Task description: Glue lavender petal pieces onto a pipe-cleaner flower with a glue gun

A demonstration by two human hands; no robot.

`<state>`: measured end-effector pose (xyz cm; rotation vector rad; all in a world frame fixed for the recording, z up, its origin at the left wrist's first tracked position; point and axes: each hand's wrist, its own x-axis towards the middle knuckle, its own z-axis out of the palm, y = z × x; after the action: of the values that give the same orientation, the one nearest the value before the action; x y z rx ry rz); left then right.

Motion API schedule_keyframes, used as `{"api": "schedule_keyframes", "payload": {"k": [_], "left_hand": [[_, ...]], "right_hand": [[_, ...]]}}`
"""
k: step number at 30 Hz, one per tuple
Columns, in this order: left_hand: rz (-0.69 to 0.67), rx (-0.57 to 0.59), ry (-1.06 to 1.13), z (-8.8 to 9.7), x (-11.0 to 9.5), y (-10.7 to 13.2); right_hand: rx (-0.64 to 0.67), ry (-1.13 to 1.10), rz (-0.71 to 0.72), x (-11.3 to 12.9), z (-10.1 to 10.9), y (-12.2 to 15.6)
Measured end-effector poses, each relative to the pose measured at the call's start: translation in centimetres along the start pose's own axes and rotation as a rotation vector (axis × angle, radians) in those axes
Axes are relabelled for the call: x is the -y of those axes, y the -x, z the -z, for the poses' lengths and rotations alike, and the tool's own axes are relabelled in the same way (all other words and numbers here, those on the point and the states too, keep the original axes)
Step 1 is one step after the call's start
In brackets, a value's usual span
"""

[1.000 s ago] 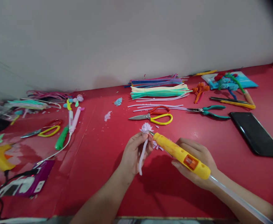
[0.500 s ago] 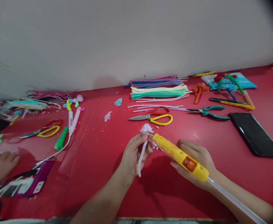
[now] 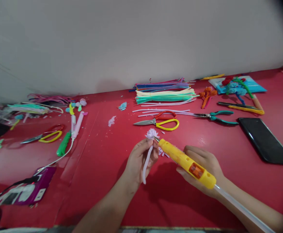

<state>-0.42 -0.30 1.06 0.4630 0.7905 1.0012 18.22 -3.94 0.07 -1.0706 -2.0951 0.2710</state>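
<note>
Between its fingertips my left hand (image 3: 141,157) pinches a pale lilac pipe-cleaner flower (image 3: 151,133), its fuzzy head up and its stem hanging down. My right hand (image 3: 203,165) is closed around a yellow hot glue gun (image 3: 183,158), with a clear glue stick (image 3: 243,207) sticking out of its back end. The metal nozzle points at the underside of the flower head, at or very near it. Small lilac cut pieces (image 3: 161,152) lie on the red table just behind the nozzle. Scissors (image 3: 156,122) with red and yellow handles rest beyond the flower.
Bundles of pipe cleaners (image 3: 165,95) lie by the wall. To the right are pliers (image 3: 216,117), tweezers (image 3: 240,106) and a black phone (image 3: 265,140). Leftward sit a second pair of scissors (image 3: 43,137), a pink corded tool (image 3: 77,126) and a purple power strip (image 3: 43,184) with cables.
Another person's hand at the left edge has gone out of view, along with a yellow item there. My hands, the flower and the glue gun have hardly moved.
</note>
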Motion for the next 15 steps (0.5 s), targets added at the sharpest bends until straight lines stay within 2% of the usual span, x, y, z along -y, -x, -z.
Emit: {"api": "schedule_keyframes", "payload": {"k": [5,11,15], "left_hand": [[-0.007,0.001,0.000,-0.06,-0.02,-0.03],[-0.066,-0.078,-0.102,0.30,0.01,-0.22],[-0.068,-0.074,-0.114,0.56,-0.16,-0.44]], "right_hand": [[0.001,-0.011,-0.004,-0.09,-0.03,0.16],[0.011,0.006,-0.035,0.21,0.06,-0.03],[0.008,0.009,-0.050,0.45,0.39,-0.22]]}}
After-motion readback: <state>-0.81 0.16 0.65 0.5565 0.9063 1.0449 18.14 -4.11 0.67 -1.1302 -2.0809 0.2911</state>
